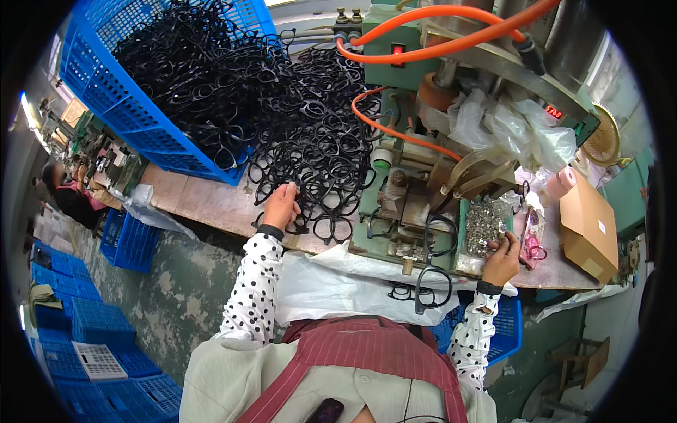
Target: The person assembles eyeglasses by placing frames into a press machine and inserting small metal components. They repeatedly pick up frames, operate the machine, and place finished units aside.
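My left hand (280, 206) is at the near edge of a heap of black eyeglass frames (310, 134). Its fingers are pinched together on one black frame, partly hidden by the hand. My right hand (502, 259) rests at the near right side of a green tray of small silvery metal parts (485, 225). Those fingers are bent and drawn together; whatever is between them is too small to make out. Between the hands stands a green press machine (402, 204), with black eyeglass frames (433, 287) hanging at its front edge.
A big blue crate (120, 92) full of frames tilts onto the table at the back left. Orange hoses (451, 21) arch over the machine. An open cardboard box (587, 225) stands at the right. Blue crates (99, 321) are stacked on the floor; another person (67, 194) sits far left.
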`<act>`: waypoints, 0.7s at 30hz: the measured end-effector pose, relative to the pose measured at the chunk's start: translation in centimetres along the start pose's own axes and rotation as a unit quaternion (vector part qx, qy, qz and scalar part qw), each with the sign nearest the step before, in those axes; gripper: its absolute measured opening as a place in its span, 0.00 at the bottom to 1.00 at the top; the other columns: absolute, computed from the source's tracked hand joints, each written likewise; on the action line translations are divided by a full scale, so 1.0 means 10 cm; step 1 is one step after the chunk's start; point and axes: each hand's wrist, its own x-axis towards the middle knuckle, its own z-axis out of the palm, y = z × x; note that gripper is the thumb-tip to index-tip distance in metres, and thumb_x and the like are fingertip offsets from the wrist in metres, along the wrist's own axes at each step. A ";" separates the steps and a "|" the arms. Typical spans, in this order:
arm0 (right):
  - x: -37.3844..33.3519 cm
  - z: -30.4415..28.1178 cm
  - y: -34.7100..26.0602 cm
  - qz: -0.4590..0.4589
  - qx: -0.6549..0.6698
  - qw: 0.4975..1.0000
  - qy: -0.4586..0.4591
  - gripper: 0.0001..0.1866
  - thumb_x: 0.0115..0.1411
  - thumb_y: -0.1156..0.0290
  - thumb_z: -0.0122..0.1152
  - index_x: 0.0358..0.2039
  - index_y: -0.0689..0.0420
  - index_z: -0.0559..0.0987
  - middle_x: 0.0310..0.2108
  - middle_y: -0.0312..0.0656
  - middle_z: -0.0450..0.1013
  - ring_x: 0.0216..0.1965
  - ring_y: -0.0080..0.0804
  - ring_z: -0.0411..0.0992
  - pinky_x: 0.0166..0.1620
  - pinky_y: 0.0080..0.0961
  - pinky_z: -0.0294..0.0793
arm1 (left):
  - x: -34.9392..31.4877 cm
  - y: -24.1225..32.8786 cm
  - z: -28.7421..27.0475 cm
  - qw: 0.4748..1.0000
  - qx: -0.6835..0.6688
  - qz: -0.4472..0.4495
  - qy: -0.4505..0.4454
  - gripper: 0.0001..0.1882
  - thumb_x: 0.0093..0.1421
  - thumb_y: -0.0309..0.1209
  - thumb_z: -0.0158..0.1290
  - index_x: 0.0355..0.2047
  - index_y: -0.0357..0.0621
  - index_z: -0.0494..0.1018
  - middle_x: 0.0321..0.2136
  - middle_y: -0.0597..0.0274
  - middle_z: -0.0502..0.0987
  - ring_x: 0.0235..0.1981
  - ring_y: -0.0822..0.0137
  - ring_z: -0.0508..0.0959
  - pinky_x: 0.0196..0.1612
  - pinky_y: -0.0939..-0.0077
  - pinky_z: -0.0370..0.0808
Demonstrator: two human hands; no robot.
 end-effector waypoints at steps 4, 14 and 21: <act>0.02 -0.02 0.03 -0.006 0.015 1.000 -0.002 0.08 0.65 0.74 0.50 0.42 0.59 0.76 0.30 0.41 0.79 0.26 0.23 0.78 0.22 0.18 0.73 | -0.24 0.19 0.17 0.988 -0.125 0.090 0.018 0.18 0.68 0.49 0.41 0.34 0.46 0.66 0.18 0.62 0.73 0.10 0.74 0.70 0.12 0.83 0.63; 0.06 0.05 -0.23 0.105 0.266 0.958 -0.030 0.06 0.62 0.76 0.54 0.40 0.62 0.74 0.33 0.40 0.77 0.30 0.24 0.78 0.20 0.13 0.69 | -0.33 -0.44 0.40 0.970 -0.125 0.187 0.095 0.20 0.64 0.28 0.48 0.56 0.38 0.61 0.25 0.68 0.73 0.21 0.78 0.71 0.25 0.85 0.66; -0.09 0.13 -0.86 -0.018 0.237 0.968 -0.075 0.06 0.57 0.81 0.58 0.36 0.61 0.80 0.31 0.33 0.75 0.31 0.18 0.68 0.37 0.15 0.68 | 0.16 -0.25 0.35 0.963 -0.146 0.207 0.087 0.10 0.65 0.27 0.47 0.45 0.38 0.68 0.28 0.69 0.72 0.22 0.79 0.70 0.27 0.85 0.68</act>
